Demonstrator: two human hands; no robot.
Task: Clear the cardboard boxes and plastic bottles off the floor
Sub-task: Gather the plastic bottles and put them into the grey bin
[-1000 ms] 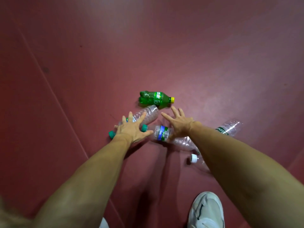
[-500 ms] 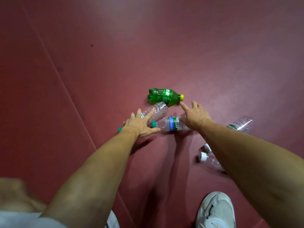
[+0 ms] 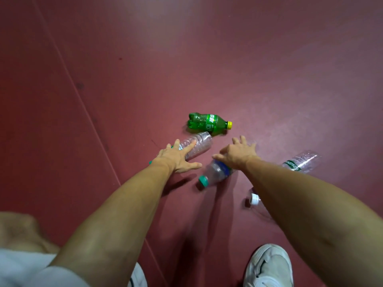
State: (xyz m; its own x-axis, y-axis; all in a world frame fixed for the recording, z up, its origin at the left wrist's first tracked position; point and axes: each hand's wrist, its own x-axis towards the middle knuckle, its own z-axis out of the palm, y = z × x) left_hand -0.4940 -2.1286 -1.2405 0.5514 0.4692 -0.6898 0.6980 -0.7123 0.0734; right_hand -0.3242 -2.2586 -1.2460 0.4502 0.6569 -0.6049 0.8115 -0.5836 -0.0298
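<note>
Several plastic bottles lie on the dark red floor. My left hand [image 3: 178,159] rests with spread fingers on a clear bottle [image 3: 199,142] whose teal cap peeks out by my wrist. My right hand [image 3: 238,153] hovers with its fingers spread over the base end of a blurred clear bottle with a blue label [image 3: 215,172]; its teal cap points toward me. Beyond both hands lies a green bottle with a yellow cap [image 3: 209,123], touched by neither. A clear bottle with a green label [image 3: 300,162] lies to the right. My right forearm partly hides a white-capped clear bottle [image 3: 253,200].
My white shoe [image 3: 269,266] stands at the bottom right. A bare knee [image 3: 18,230] and white shorts fill the lower left corner. A seam [image 3: 83,100] runs diagonally across the floor on the left. No cardboard boxes are in view.
The blue-label bottle has swung round, its teal cap now nearer to me. My right hand has spread its fingers above it. My left hand stays on the same clear bottle.
</note>
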